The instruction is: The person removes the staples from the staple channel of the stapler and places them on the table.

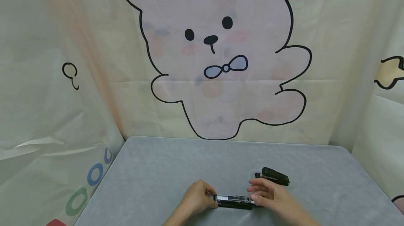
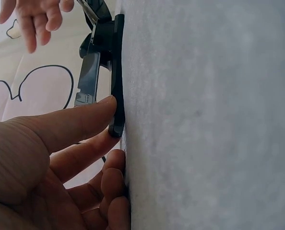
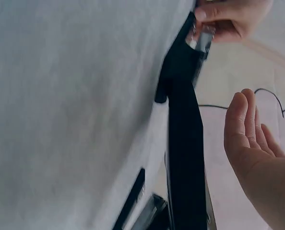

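A black stapler lies low on the table with its top cover swung far back, so its metal magazine shows. My left hand pinches the end of the stapler's base between thumb and forefinger; the other fingers curl beside it on the cloth. Over the hinge end hovers my right hand, its fingers fairly straight and apart from the stapler in the right wrist view. Behind that hand sits a second black stapler, partly hidden by it in the head view.
A grey cloth covers the table. Pale curtains with a cartoon bear hang behind it and along both sides. The second stapler is close behind the right hand.
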Demonstrator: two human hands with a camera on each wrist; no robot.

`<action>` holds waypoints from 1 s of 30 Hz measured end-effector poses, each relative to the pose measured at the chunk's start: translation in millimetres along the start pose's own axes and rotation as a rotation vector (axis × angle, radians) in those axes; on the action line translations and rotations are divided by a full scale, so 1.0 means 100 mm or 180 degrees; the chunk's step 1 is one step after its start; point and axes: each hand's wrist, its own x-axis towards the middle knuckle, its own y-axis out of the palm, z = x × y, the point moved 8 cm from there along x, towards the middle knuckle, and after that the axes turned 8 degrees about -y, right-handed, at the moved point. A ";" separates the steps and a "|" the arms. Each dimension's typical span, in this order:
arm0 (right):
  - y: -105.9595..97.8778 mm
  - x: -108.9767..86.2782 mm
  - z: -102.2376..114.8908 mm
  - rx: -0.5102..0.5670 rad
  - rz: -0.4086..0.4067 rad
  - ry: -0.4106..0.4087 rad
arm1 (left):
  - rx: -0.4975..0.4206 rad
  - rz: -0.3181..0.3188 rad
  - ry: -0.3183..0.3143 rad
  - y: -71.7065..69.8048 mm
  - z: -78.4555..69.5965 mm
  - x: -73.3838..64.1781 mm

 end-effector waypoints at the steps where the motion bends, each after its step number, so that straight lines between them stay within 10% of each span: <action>1: 0.03 0.01 -0.03 0.0084 0.0016 0.0060 | -0.0003 0.0004 -0.0008 0.00 0.00 0.00; 22: 0.31 0.24 -1.07 0.0767 0.0342 0.0828 | -0.0007 -0.0023 0.0021 -0.01 -0.01 0.00; 30: 0.49 0.25 -0.86 0.0689 0.0516 0.0947 | -0.0022 0.0004 0.0035 -0.01 -0.01 0.00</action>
